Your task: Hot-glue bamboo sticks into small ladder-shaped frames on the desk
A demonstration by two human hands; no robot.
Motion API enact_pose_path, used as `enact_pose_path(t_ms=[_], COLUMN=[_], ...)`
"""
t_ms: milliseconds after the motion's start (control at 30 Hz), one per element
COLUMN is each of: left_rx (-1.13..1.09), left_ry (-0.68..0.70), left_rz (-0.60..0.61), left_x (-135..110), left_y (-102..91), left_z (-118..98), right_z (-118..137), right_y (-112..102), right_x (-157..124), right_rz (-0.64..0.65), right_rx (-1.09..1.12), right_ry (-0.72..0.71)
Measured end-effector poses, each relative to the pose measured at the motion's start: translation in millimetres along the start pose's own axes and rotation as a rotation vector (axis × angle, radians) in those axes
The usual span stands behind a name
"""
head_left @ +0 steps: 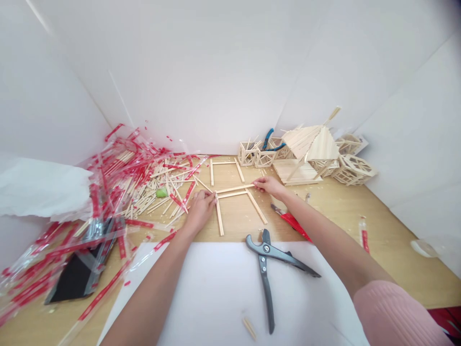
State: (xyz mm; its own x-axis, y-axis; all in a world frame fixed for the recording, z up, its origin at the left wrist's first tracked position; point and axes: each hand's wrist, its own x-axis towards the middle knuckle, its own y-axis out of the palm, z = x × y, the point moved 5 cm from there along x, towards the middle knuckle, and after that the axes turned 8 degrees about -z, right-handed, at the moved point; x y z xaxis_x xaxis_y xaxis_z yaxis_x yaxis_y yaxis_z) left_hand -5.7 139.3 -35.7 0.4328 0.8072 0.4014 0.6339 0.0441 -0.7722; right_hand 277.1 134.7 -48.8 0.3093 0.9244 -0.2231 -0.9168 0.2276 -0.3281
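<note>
Pale stick [235, 189] at mid-surface, lying left to right just above the crosspiece of the near stick frame [220, 217]; its right end sits a little farther off than its left. Right hand [267, 186] narrow, thumb and fingers pinching the right end. Left hand [202, 207] also narrow, fingertips closed at the left end, by the frame's left far corner. Near frame three-sided, open toward the near side. Far stick frame [224, 163] beyond it, likewise three-sided, apart from it.

Hard to make out: left fingertips cover the stick's end, so contact with the frame corner is unclear. Right forearm hides part of the red-handled tool [296, 226]. Black flat object [77, 276], near left, partly under wrappers [108, 235]. Pink sleeve [392, 312] cut off at the near edge of view. Clear item at far right blurred.

Edges and room: loose sticks [144, 204] and wrappers crowd the left, reaching close to the left hand. Grey cutter [266, 248], handles spread, on the white sheet [212, 293], near side of the frames. Roofed stick model [306, 149] and lattice boxes [248, 153] bound the far right, walls behind. Bare wood of the surface [338, 211] runs right of the right forearm, to a small tube [363, 235].
</note>
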Motion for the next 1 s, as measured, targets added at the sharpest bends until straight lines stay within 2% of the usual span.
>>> enact_pose_path(t_ms=[633,1000], left_rx=[0.047,0.107], left_ry=[0.005,0.064], left_rz=[-0.008,0.0], left_x=[-0.4,-1.1], left_y=[1.7,4.1], left_z=[2.7,1.6], right_z=[-0.6,1.1], right_y=[0.3,2.2], right_x=[0.5,0.9], right_rz=[-0.008,-0.082], right_rx=[-0.039,-0.143], right_ry=[-0.01,-0.008])
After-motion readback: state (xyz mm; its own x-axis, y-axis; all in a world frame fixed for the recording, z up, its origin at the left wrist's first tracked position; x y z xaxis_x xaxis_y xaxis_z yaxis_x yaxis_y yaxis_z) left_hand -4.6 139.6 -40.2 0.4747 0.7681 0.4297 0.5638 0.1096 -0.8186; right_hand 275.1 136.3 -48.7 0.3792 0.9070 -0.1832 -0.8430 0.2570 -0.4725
